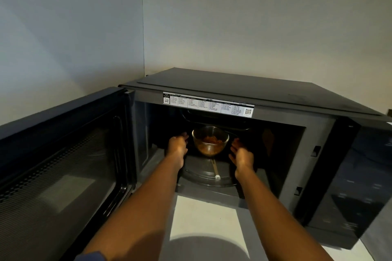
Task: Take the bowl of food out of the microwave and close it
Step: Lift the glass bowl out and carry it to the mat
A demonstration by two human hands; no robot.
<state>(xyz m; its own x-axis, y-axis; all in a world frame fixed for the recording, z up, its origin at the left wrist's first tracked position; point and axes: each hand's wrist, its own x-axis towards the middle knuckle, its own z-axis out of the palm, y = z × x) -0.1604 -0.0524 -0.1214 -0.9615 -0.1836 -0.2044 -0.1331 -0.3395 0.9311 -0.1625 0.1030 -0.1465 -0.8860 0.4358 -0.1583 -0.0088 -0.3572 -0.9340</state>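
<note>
A clear glass bowl point(210, 141) with brown-orange food stands on the glass turntable point(203, 178) inside the black microwave point(250, 95). The microwave door point(61, 154) is swung wide open to the left. Both my arms reach into the cavity. My left hand point(177, 144) is just left of the bowl, fingers spread, with a small gap to the glass. Just right of the bowl is my right hand point(241, 154), also open, palm facing the bowl. Neither hand touches the bowl.
The microwave sits in a corner between two pale walls. A white counter surface point(203, 218) lies in front of the cavity, below my arms. The control panel side point(347, 176) is at the right. A sticker with print point(207, 104) runs along the top of the opening.
</note>
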